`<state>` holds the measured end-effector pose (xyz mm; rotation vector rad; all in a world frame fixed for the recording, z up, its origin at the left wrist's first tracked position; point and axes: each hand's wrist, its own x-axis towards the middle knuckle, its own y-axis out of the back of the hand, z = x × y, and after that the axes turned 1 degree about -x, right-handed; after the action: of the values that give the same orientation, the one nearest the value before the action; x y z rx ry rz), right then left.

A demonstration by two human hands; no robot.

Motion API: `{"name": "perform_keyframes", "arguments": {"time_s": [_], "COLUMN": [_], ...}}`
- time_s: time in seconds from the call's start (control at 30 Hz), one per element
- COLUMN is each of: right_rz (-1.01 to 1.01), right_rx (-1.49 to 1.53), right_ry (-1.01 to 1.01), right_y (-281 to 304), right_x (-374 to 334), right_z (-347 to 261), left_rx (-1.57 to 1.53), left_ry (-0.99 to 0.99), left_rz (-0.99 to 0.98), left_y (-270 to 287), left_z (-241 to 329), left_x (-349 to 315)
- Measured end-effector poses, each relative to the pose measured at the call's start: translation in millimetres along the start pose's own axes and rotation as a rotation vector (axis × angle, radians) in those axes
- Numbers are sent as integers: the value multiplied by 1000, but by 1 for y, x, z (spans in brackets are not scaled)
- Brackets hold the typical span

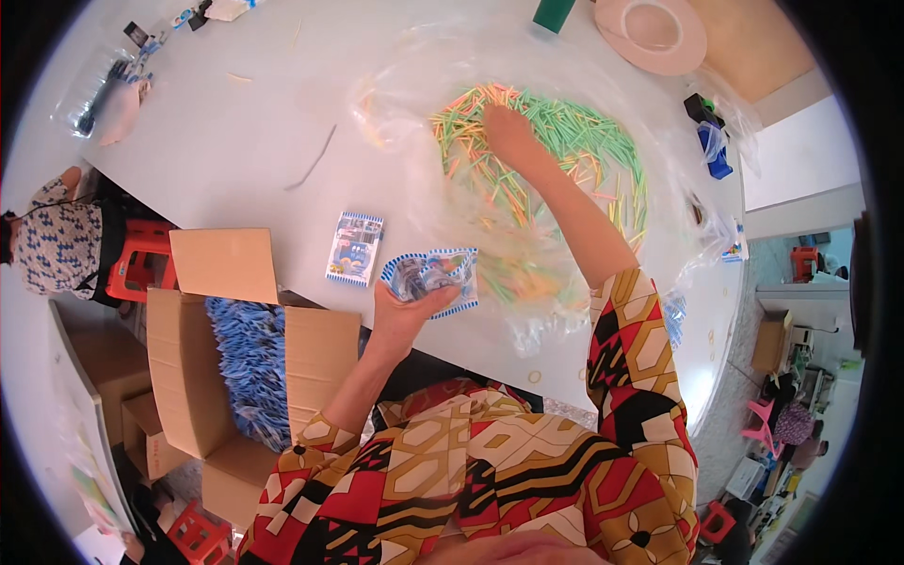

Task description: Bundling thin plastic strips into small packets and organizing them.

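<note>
My left hand (400, 320) grips a small blue-and-white plastic packet (461, 266) near the table's front edge. The thumb lies across its printed front, and clear film shows in its upper part. My right hand (508, 132) reaches far over the table, its knuckles up, into a heap of thin short sticks (584, 132) in green, orange, yellow and pink. Its fingers are hidden beneath the hand. Under and around the sticks spreads a large clear plastic bag (405, 75). Left of the held packet, another blue-and-white packet (355, 249) lies flat on the table.
An open cardboard box (179, 367) full of blue packets (247, 367) stands left of me. On the white table (235, 141) lie a straw hat (650, 33), a blue-and-black tape dispenser (713, 146) and a clear container (94, 89). Another person (61, 231) sits at the far left beside a red stool (141, 259).
</note>
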<state>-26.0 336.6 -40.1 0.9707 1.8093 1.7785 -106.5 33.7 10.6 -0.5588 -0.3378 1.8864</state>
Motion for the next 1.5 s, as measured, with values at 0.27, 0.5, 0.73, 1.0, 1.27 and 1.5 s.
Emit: {"name": "perform_keyframes", "arguments": {"time_s": [0.27, 0.5, 0.73, 1.0, 1.27, 1.5], "right_rz": [70, 190, 153, 177, 201, 185], "right_rx": [31, 472, 1009, 677, 780, 1266], "right_ry": [-81, -132, -302, -409, -343, -321], "right_y": [-3, 5, 48, 76, 62, 163], "right_x": [-8, -38, -86, -160, -194, -204], "right_z": [-4, 23, 46, 69, 71, 26], "left_rx": [4, 37, 59, 91, 170, 242], "left_ry": [6, -10, -2, -52, -37, -41], "left_rz": [14, 1, -56, -67, -176, -217], "left_y": [2, -5, -16, -26, -47, -62], "left_z": [-4, -1, -2, -4, -11, -25], "left_x": [0, -5, -6, -11, -7, 1]}}
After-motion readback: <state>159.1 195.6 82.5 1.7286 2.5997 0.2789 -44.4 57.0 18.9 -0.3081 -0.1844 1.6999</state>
